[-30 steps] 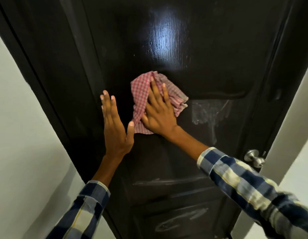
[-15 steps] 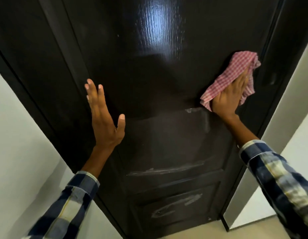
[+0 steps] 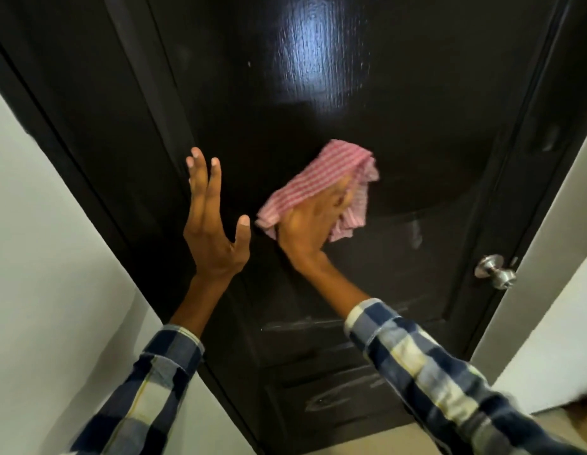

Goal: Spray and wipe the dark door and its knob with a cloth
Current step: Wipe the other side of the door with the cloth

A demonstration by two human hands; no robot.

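The dark glossy door (image 3: 318,93) fills the middle of the view, with a bright reflection near its top. My right hand (image 3: 308,228) presses a red-and-white checked cloth (image 3: 321,178) flat against the door's middle panel. My left hand (image 3: 213,224) is held up with straight fingers at the door's left side, beside the cloth. The silver round knob (image 3: 494,272) sticks out at the door's right edge, well to the right of both hands. Pale wet streaks (image 3: 338,399) show on the lower panels.
A dark door frame (image 3: 72,126) runs along the left, with a white wall (image 3: 39,290) beside it. Another white wall (image 3: 554,307) borders the right side. A strip of pale floor (image 3: 367,444) shows at the bottom.
My right hand has swept the cloth from the door's right edge back left to the middle panel. The left hand stays flat at the left side. The view has shifted, showing the knob again.
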